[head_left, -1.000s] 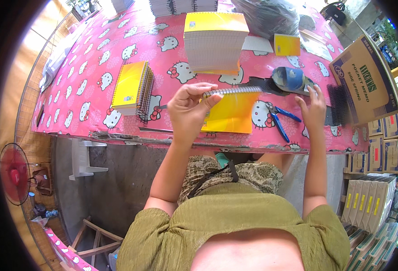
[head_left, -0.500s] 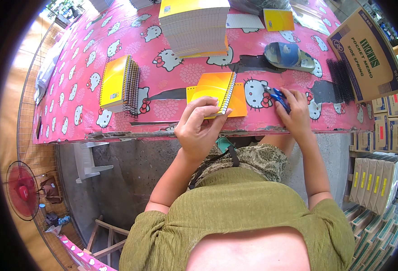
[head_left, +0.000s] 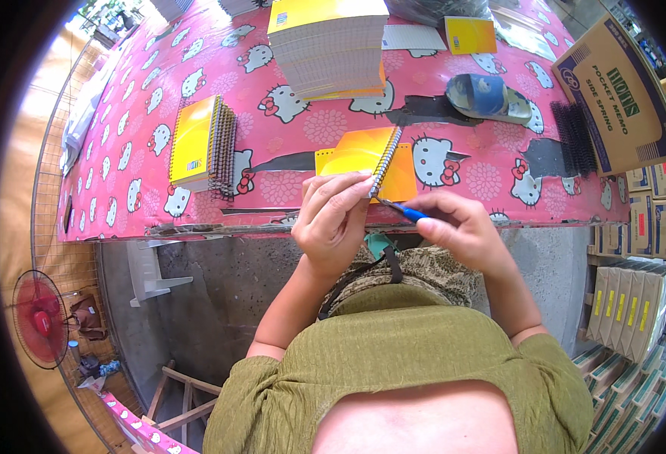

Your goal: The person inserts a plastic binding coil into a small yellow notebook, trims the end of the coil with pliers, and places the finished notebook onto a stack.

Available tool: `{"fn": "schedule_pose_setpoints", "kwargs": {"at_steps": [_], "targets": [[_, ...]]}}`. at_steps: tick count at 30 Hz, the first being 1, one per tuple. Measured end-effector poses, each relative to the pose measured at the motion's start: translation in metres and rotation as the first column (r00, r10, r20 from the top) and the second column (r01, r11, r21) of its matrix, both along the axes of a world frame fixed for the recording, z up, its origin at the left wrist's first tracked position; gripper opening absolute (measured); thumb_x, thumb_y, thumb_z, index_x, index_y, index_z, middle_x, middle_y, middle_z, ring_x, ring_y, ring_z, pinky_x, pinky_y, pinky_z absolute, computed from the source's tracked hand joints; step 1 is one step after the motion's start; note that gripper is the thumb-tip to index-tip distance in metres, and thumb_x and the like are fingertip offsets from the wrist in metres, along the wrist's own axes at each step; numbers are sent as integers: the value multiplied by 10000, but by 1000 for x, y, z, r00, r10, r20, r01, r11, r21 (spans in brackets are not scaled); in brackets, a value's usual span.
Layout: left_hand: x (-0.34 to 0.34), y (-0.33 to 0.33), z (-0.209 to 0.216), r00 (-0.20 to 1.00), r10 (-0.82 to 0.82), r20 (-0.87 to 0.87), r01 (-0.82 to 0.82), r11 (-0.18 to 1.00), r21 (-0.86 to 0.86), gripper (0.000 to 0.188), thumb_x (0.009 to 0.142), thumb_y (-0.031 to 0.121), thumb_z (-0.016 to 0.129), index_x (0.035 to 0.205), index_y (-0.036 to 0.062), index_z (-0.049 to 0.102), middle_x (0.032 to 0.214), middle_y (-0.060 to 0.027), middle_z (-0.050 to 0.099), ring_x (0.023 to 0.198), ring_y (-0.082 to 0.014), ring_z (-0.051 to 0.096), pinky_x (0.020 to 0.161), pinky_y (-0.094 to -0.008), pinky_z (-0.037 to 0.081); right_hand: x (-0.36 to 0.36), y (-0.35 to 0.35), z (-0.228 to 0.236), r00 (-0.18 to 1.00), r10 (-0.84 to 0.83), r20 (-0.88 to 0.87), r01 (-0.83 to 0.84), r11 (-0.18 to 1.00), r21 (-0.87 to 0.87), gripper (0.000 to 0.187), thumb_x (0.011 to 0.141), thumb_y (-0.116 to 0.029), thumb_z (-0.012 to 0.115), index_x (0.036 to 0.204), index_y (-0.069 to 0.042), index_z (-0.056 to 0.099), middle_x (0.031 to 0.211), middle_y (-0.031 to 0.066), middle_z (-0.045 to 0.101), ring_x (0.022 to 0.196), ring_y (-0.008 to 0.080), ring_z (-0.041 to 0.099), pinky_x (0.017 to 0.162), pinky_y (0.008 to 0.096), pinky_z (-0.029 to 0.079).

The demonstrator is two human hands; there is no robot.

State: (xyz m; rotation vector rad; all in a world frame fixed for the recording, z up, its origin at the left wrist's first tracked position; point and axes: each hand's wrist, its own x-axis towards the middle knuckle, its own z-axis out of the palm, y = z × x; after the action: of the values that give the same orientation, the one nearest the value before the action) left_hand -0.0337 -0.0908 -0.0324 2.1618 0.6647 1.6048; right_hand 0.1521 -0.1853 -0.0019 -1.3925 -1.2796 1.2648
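A small yellow-orange notepad (head_left: pixel 364 145) is held tilted at the table's near edge, its dark spiral coil (head_left: pixel 386 160) running along the right side. My left hand (head_left: pixel 331 219) grips its lower end, fingers bent over the cover. My right hand (head_left: pixel 457 227) is closed around blue-handled pliers (head_left: pixel 412 214). Their metal tip meets the bottom end of the coil, close to my left fingertips. Under the notepad lies a loose yellow-orange cover (head_left: pixel 402 178) with punched holes. What the jaws grip is too small to make out.
Spiral notepads (head_left: pixel 197 144) stand stacked at the left; a tall pile of unbound pads (head_left: pixel 329 57) rises at the back. A blue slipper (head_left: pixel 488 98), black coils (head_left: pixel 572 140) and a cardboard box (head_left: pixel 620 94) occupy the right of the pink table cover (head_left: pixel 287 140).
My right hand has lifted the pliers off the table and brought them left to the coil's lower end. My left hand still holds the notepad.
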Motion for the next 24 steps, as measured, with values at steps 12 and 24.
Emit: {"fn": "schedule_pose_setpoints", "kwargs": {"at_steps": [12,24], "targets": [[-105,81,83,919,379,107,-388,918,82,214,886,10,599,1090,-25,653,1043,-112,676,935,-171,632,824,-306,521,66,0,-49,544,-444,712,199,892,405,470,824,-250,707,1191,15,580,1144,172,599,1054,288,582,911,395,466],[-157,255,30,695,42,-718,-60,998,0,208,935,154,541,1069,64,672,1004,-99,686,874,-244,644,832,-335,482,301,41,-22,78,-759,646,429,611,666,294,843,-287,689,951,-14,691,981,131,665,930,262,619,817,348,480]]}}
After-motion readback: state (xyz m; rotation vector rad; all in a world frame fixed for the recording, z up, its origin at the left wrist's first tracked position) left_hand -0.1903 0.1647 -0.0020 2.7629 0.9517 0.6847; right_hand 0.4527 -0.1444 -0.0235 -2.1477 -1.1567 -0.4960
